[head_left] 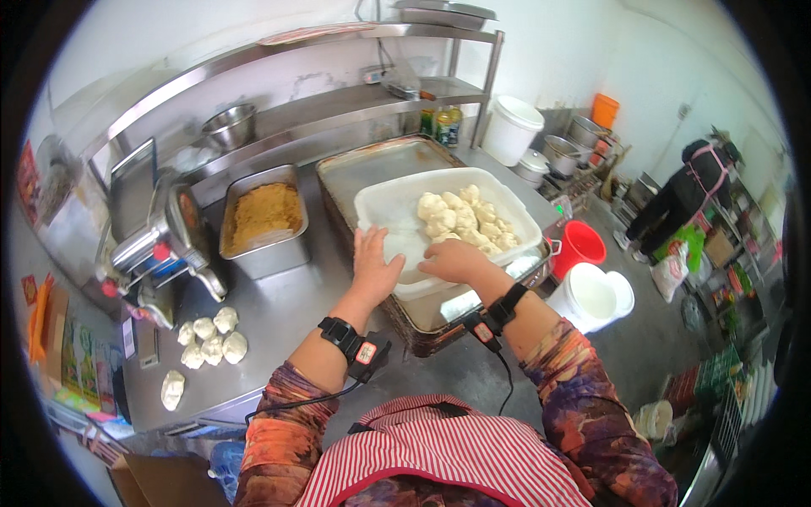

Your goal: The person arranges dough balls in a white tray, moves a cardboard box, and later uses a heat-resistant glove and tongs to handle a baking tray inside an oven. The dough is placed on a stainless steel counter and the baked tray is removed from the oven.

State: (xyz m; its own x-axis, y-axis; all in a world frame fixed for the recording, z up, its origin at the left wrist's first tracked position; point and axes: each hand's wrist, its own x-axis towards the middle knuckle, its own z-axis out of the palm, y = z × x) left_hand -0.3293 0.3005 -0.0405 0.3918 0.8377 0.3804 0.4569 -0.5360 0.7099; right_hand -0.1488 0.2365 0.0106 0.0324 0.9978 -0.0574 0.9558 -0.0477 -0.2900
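Observation:
A white plastic tub (384, 200) rests on a stack of baking trays (384, 152), with a heap of pale dough pieces (460, 218) toward its right side. My left hand (376, 264) is at the tub's near left edge, fingers spread, nothing seen in it. Over the tub's near side, my right hand (460, 260) has its fingers bent and pressed together; whatever they hold, if anything, is hidden. Several dough balls (211, 338) lie on the steel table (287, 313) at the left, one apart from the others.
Left of the trays stand a steel pan of brown filling (269, 215) and a dough-rolling machine (169, 237). A steel shelf (296, 114) runs behind. White buckets (587, 297) and a red bucket (581, 247) stand at the right; another person (697, 182) is farther off.

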